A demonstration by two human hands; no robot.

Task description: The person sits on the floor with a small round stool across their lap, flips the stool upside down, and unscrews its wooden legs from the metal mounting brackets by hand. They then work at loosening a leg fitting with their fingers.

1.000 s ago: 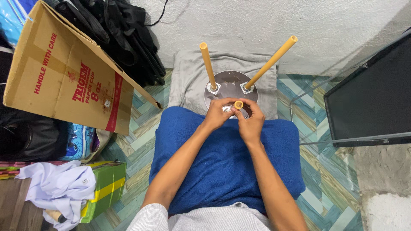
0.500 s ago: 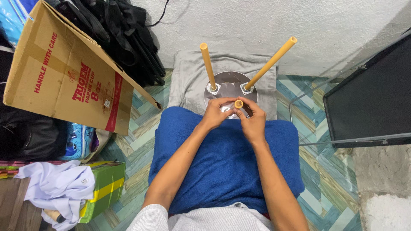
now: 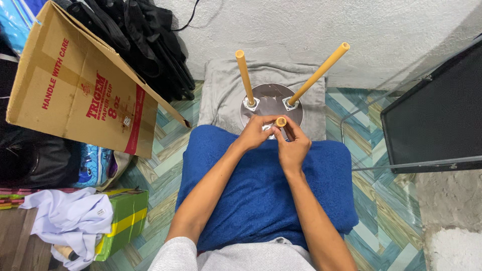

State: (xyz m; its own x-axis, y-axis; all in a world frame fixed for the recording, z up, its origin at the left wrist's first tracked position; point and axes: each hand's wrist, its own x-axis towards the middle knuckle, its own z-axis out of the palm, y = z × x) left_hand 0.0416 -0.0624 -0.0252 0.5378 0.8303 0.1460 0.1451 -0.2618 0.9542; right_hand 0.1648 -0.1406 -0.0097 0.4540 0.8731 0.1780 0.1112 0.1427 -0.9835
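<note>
An upturned round grey stool seat [image 3: 268, 95] lies on a grey cloth [image 3: 221, 90] by the wall. Two yellow wooden legs stand in its metal brackets: a left leg [image 3: 244, 75] and a right leg [image 3: 319, 74] leaning right. A third yellow leg [image 3: 281, 122] points up at me from the near edge of the seat. My left hand [image 3: 256, 131] and my right hand [image 3: 292, 145] both grip this third leg near its base. A blue towel [image 3: 261, 190] covers my lap under my forearms.
A large brown cardboard box [image 3: 75, 95] leans at the left, with black bags [image 3: 135, 35] behind it. A glass-topped stand with a black screen [image 3: 437, 120] is at the right. A green box [image 3: 123, 221] and white cloth [image 3: 70, 216] lie at lower left on the patterned tile floor.
Both hands have stayed on the third leg, with only small shifts of the fingers around it. The seat and the other two legs have not moved.
</note>
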